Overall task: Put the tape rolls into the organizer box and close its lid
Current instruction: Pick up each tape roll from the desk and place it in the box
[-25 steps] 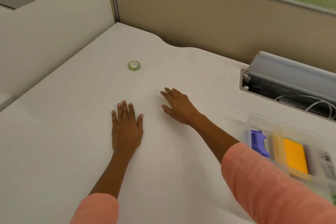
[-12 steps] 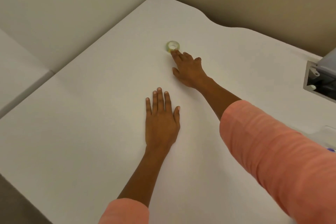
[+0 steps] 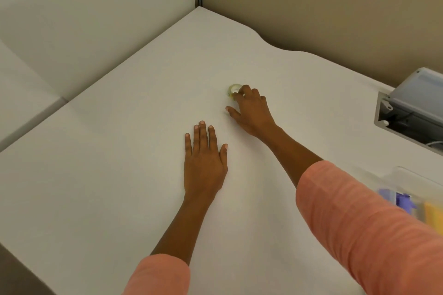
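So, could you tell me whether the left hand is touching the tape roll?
No, the left hand lies flat on the white desk, apart from the tape roll, which the right hand reaches.

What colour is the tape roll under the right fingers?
Clear with a yellow-green tint, as the head view shows: the tape roll by the right hand.
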The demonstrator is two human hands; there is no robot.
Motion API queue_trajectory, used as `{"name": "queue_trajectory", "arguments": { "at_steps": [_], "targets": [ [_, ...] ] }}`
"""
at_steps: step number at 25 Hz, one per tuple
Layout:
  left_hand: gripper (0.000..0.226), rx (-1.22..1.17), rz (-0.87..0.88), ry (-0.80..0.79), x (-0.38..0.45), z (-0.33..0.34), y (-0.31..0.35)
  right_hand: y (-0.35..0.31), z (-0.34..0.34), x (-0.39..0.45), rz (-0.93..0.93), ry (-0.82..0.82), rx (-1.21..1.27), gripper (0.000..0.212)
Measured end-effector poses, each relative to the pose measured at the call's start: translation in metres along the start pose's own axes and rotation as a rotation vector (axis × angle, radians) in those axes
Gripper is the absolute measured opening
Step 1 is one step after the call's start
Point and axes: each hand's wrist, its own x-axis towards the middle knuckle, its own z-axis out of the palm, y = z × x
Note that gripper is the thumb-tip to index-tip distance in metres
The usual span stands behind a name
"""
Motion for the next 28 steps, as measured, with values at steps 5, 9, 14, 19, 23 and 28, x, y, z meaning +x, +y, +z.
{"name": "queue_trajectory", "arguments": {
  "at_steps": [5, 9, 14, 19, 23, 28],
  "targets": [
    [0.06, -0.014, 0.006, 0.019, -0.002, -0.002, -0.002, 0.011, -0.01, -0.023, 0.065, 0.004, -0.02, 0.041],
    [0.061, 0.003, 0.014, 0.017, 0.0, 0.0, 0.0, 0.021, -0.016, -0.042, 0.146, 0.004, 0.083, 0.029],
    [0.063, 0.012, 0.02, 0.004, -0.002, -0.004, -0.001, 0.029, -0.032, -0.078, 0.236, -0.061, 0.314, 0.024],
    [0.068, 0.011, 0.081, -0.091, -0.006, -0.013, -0.008, 0.03, -0.064, -0.141, 0.273, 0.105, 0.428, 0.052],
    [0.066, 0.012, 0.003, -0.204, -0.011, -0.023, 0.008, 0.052, -0.096, -0.217, 0.318, 0.219, 0.43, 0.058],
    [0.059, 0.023, 0.127, -0.296, -0.051, -0.027, 0.083, 0.103, -0.129, -0.321, 0.516, 0.28, 0.397, 0.059]
  ]
}}
